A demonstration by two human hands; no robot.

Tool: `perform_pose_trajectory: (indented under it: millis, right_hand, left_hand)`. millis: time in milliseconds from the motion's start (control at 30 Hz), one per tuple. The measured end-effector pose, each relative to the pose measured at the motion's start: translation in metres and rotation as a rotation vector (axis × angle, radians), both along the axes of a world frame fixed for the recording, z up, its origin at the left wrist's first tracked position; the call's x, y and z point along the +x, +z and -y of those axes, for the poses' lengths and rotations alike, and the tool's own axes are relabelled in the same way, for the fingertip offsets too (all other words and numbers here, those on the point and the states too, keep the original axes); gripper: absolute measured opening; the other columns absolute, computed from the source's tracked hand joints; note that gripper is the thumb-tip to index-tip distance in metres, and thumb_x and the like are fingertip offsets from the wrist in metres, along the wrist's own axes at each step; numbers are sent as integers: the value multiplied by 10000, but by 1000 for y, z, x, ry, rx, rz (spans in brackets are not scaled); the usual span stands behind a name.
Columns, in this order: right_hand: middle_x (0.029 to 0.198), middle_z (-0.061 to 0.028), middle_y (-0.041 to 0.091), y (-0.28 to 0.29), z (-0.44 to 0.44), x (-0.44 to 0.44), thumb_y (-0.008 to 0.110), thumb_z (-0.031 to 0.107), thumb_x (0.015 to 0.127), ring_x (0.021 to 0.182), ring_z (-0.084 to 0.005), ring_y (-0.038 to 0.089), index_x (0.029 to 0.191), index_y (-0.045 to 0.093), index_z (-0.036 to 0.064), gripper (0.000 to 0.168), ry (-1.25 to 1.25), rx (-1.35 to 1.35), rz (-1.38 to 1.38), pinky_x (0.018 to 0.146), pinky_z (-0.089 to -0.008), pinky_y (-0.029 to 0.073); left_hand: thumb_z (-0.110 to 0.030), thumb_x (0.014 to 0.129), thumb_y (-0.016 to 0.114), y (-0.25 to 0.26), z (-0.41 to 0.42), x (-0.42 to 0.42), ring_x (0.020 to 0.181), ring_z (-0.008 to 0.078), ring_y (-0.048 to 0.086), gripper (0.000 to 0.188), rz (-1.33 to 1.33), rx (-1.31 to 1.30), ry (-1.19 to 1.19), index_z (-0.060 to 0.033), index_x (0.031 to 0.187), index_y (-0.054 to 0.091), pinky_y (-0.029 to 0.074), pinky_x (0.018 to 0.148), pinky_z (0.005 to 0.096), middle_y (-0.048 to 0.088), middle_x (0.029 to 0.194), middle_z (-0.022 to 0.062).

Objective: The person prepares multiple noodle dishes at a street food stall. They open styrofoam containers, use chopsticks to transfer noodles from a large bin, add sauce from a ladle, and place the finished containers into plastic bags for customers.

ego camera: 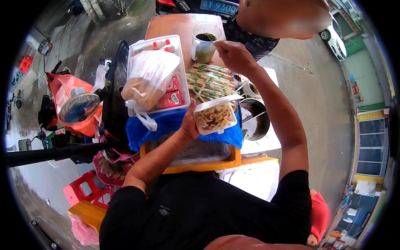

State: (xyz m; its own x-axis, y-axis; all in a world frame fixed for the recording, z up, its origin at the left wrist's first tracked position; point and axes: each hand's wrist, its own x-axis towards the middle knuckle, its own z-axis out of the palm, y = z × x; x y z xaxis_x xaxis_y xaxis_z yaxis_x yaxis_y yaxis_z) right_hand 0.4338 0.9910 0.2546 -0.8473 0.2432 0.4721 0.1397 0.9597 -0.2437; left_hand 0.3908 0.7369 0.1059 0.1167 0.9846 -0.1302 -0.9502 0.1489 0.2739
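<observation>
My left hand [189, 123] grips the side of a white foam takeout box [231, 120] with its lid tipped up. Pale, noodle-like strips of food [215, 117] fill the box. Above it, my right hand [234, 53] pinches the handle of a spoon [211, 37]. The spoon's lower end is inside a clear plastic jug [203, 47], which holds a dark liquid with chopped green bits. Many wrapped disposable chopsticks [212, 78] lie in a loose pile between the jug and the foam box.
Left stands a white plastic tray [186, 90] with plastic bags [153, 72], red drink cartons [170, 99] and bottles. Blue plastic sheeting [162, 122] drapes over a yellow wooden frame [200, 168]. A metal pot [261, 120] sits right. A person [250, 40] stands across the table, near a parked car.
</observation>
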Motion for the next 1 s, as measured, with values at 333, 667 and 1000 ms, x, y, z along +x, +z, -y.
perform_pose_trajectory:
  millis: [333, 667, 1000]
  right_hand:
    - [1003, -218, 729, -3, -36, 25, 497, 206, 1081, 866, -274, 762, 1240, 582, -62, 323, -332, -1249, -623, 781, -354, 651]
    - [988, -175, 708, -15, -42, 27, 536, 205, 1080, 855, -234, 749, 1258, 596, -52, 319, -245, -1170, -615, 792, -330, 639]
    - [930, -187, 711, -14, -41, 24, 546, 175, 1053, 794, -250, 751, 1201, 601, -70, 291, -289, -1222, -736, 718, -330, 638]
  left_hand:
    - [-849, 893, 402, 9, -6, -4, 1351, 405, 543, 1050, 75, 27, -12, -32, 1551, 376, 462, 1112, 555, 529, 1492, 215]
    - [-767, 976, 360, 30, -23, -28, 1332, 416, 554, 916, 48, 34, 112, -50, 1546, 396, 447, 1123, 574, 535, 1482, 217]
    - [-787, 977, 292, 57, -44, -57, 1361, 436, 516, 937, -76, 108, 315, -47, 1546, 370, 481, 1084, 606, 506, 1485, 228]
